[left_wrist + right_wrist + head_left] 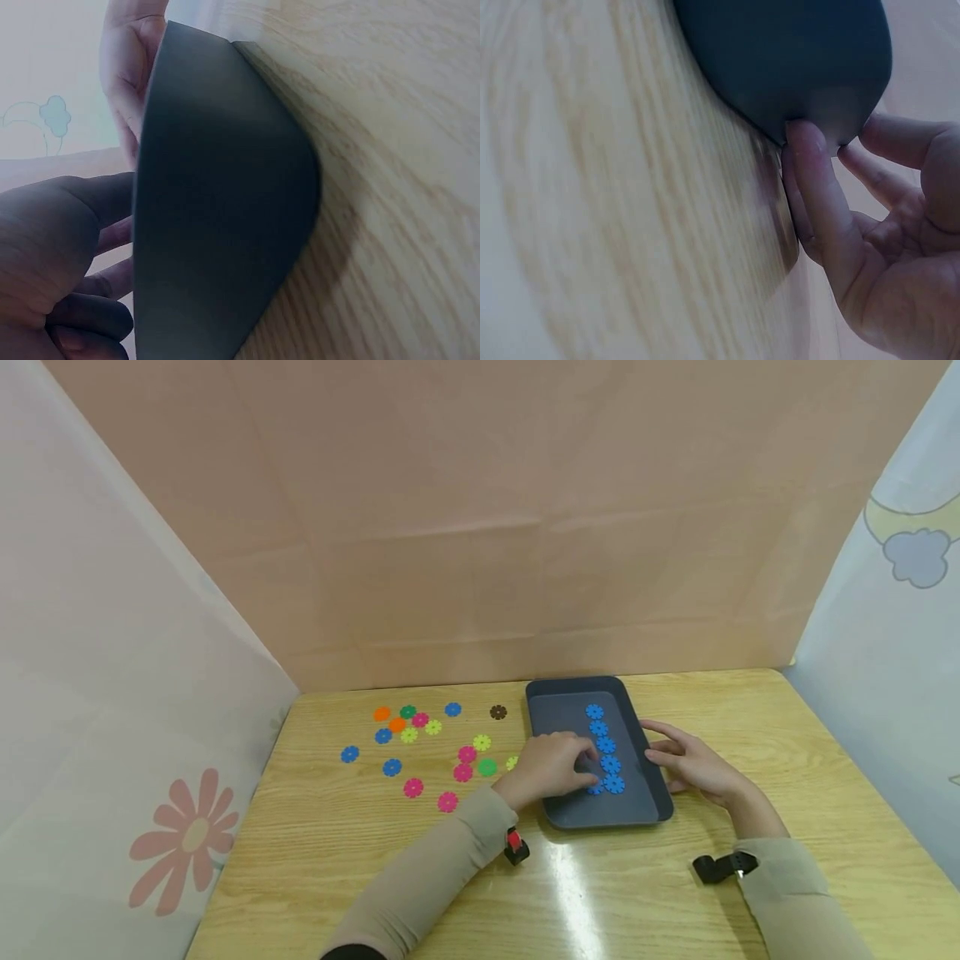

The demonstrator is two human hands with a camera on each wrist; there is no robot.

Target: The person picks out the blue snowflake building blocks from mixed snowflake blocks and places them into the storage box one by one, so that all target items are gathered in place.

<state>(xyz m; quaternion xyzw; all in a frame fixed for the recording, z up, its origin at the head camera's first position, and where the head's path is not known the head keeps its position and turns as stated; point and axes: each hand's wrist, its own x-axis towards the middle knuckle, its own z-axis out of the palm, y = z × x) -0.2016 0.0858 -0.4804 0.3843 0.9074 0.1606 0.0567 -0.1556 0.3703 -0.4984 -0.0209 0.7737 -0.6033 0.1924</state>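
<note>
A dark grey tray (577, 814) lies on the wooden table, holding a column of blue snowflake discs (606, 744) along its right half. My left hand (551, 764) reaches in over the tray's left rim. Its thumb rests at another blue snowflake disc (595, 789), partly hidden, beside the column's near end; a gap shows between thumb and fingers. In the left wrist view the tray wall (217, 187) hides the fingertips. My right hand (697, 767) touches the tray's right side with fingers spread, and in the right wrist view its fingertips (808, 139) meet the outer wall.
Left of the tray, loose snowflake discs lie scattered: pink (447, 802), orange (382, 714), yellow (482, 742), green (487, 767), blue (392, 767) and one brown disc (498, 712). A beige cloth wall (450, 568) stands behind the table, with printed white sheets (135, 610) at both sides.
</note>
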